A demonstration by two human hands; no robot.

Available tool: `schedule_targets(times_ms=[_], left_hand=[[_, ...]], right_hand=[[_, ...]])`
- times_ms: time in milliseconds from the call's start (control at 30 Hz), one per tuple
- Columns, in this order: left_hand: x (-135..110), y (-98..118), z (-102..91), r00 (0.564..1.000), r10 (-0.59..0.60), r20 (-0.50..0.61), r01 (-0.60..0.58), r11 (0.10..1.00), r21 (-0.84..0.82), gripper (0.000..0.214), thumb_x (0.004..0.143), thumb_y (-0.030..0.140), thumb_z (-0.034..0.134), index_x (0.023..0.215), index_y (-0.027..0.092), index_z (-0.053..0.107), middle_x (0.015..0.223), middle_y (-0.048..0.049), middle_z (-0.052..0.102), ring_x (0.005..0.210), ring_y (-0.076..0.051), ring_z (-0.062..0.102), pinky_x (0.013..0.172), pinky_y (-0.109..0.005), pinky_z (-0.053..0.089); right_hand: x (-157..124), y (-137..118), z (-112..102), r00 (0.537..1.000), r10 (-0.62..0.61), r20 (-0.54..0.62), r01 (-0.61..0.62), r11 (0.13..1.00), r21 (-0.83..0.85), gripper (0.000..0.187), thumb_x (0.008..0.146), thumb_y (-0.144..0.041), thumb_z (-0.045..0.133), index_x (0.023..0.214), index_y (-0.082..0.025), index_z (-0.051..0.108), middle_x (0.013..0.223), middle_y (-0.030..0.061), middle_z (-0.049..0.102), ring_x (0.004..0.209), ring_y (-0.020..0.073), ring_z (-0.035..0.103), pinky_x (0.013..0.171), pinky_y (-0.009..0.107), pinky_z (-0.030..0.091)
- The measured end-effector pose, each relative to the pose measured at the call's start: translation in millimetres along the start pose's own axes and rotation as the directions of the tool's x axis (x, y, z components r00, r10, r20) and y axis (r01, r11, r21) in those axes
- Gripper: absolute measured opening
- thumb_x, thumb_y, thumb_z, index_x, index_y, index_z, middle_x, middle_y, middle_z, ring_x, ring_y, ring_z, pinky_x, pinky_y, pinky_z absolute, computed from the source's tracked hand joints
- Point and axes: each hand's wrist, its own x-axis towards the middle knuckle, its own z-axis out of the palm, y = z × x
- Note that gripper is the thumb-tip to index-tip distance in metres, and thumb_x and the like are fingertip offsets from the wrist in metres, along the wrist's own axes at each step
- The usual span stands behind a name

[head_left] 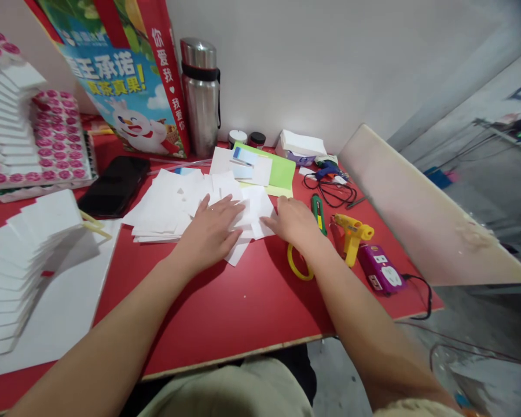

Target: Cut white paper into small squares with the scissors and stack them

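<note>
My left hand lies palm down with its fingers spread over white paper pieces in the middle of the red table. Its thumb points toward the right. At the right edge of the same pieces is my right hand, thumb reaching onto the paper, index finger apart from it and the other fingers mostly hidden. Left of my left hand sits a loose pile of white paper sheets. A yellow tape ring lies under my right wrist, and a green utility knife is just right of that hand.
Right: yellow glue gun, purple power socket, blue glue gun with cord, upright board. Back: steel thermos, printed bag, green folder. Left: black phone, fanned white folded stack, rose-patterned piece.
</note>
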Motion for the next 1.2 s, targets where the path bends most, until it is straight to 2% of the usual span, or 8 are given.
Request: schedule_targets(times_ms=[200, 333, 433, 600, 700, 900, 1033, 1200], left_hand=[[1, -4, 5.4, 0.984, -0.141, -0.110, 0.140, 0.990, -0.024, 0.065, 0.094, 0.031, 0.053, 0.152, 0.004, 0.040, 0.155, -0.0250, 0.048, 0.149, -0.035, 0.041, 0.123, -0.056, 0.028], [1, -7, 4.7, 0.955, -0.235, -0.180, 0.221, 0.971, -0.097, 0.062, 0.094, 0.035, 0.055, 0.148, 0.005, 0.046, 0.162, -0.0266, 0.037, 0.151, -0.036, 0.036, 0.121, -0.054, 0.034], [3, -5, 3.7, 0.951, -0.211, -0.226, 0.182, 0.973, -0.142, 0.065, 0.093, 0.046, 0.061, 0.144, 0.008, 0.051, 0.165, -0.0258, 0.031, 0.154, -0.037, 0.030, 0.122, -0.055, 0.032], [4, 9, -3.2, 0.955, -0.166, -0.244, 0.092, 0.954, -0.287, 0.069, 0.088, 0.060, 0.067, 0.141, 0.016, 0.056, 0.160, -0.0199, 0.044, 0.154, -0.035, 0.030, 0.125, -0.058, 0.021], [4, 17, -7.9, 0.939, -0.284, -0.193, 0.166, 0.868, -0.468, 0.072, 0.085, 0.062, 0.070, 0.140, 0.017, 0.059, 0.151, -0.0170, 0.056, 0.148, -0.036, 0.042, 0.124, -0.055, 0.026], [3, 23, -3.1, 0.851, -0.524, 0.007, 0.284, 0.448, -0.848, 0.046, 0.083, 0.056, 0.074, 0.103, 0.015, 0.077, 0.098, -0.0104, 0.079, 0.093, -0.031, 0.074, 0.079, -0.038, 0.057], [7, 20, 2.6, 0.824, -0.556, 0.111, 0.185, 0.080, -0.979, 0.045, 0.079, 0.049, 0.080, 0.107, 0.014, 0.076, 0.093, -0.0098, 0.079, 0.084, -0.028, 0.075, 0.071, -0.034, 0.057], [10, 19, -0.7, 0.801, -0.583, 0.135, 0.134, -0.045, -0.990, 0.039, 0.074, 0.038, 0.084, 0.103, 0.013, 0.075, 0.089, -0.0083, 0.079, 0.085, -0.028, 0.075, 0.075, -0.034, 0.058]], right_hand=[[15, 6, 19, 0.992, 0.084, 0.093, -0.106, 0.957, 0.271, 0.037, 0.081, -0.027, 0.066, 0.114, -0.012, 0.065, 0.108, 0.0154, 0.074, 0.098, 0.0276, 0.067, 0.076, 0.031, 0.045], [8, 26, 18, 0.983, 0.100, -0.153, -0.012, 0.872, 0.489, 0.019, 0.080, -0.021, 0.060, 0.095, -0.016, 0.069, 0.097, 0.0086, 0.075, 0.088, 0.0224, 0.066, 0.077, 0.031, 0.045], [5, 41, 13, 0.931, 0.180, -0.318, 0.102, 0.708, 0.699, 0.017, 0.081, -0.027, 0.059, 0.094, -0.018, 0.066, 0.088, 0.0044, 0.072, 0.078, 0.0192, 0.064, 0.073, 0.030, 0.047], [1, 40, 9, 0.946, 0.234, -0.223, 0.151, 0.290, 0.945, 0.023, 0.077, -0.033, 0.062, 0.096, -0.021, 0.061, 0.081, 0.0010, 0.066, 0.066, 0.0160, 0.058, 0.063, 0.029, 0.046], [-1, 27, 11, 0.957, 0.202, -0.207, 0.168, 0.194, 0.966, 0.026, 0.074, -0.034, 0.066, 0.095, -0.021, 0.060, 0.079, -0.0007, 0.064, 0.064, 0.0145, 0.056, 0.062, 0.028, 0.046], [-1, 16, 22, 0.940, 0.046, -0.337, 0.289, 0.416, 0.862, 0.032, 0.079, -0.036, 0.069, 0.107, -0.022, 0.061, 0.085, 0.0011, 0.066, 0.076, 0.0190, 0.062, 0.073, 0.036, 0.053], [-9, 8, 17, 0.785, -0.041, -0.618, 0.502, 0.626, 0.596, 0.044, 0.085, -0.045, 0.070, 0.121, -0.022, 0.058, 0.124, 0.0131, 0.065, 0.114, 0.0286, 0.062, 0.097, 0.048, 0.052], [-21, -12, 14, 0.734, -0.148, -0.663, 0.590, 0.622, 0.514, 0.041, 0.090, -0.039, 0.065, 0.127, -0.023, 0.056, 0.124, 0.0114, 0.068, 0.113, 0.0275, 0.065, 0.099, 0.046, 0.053]])
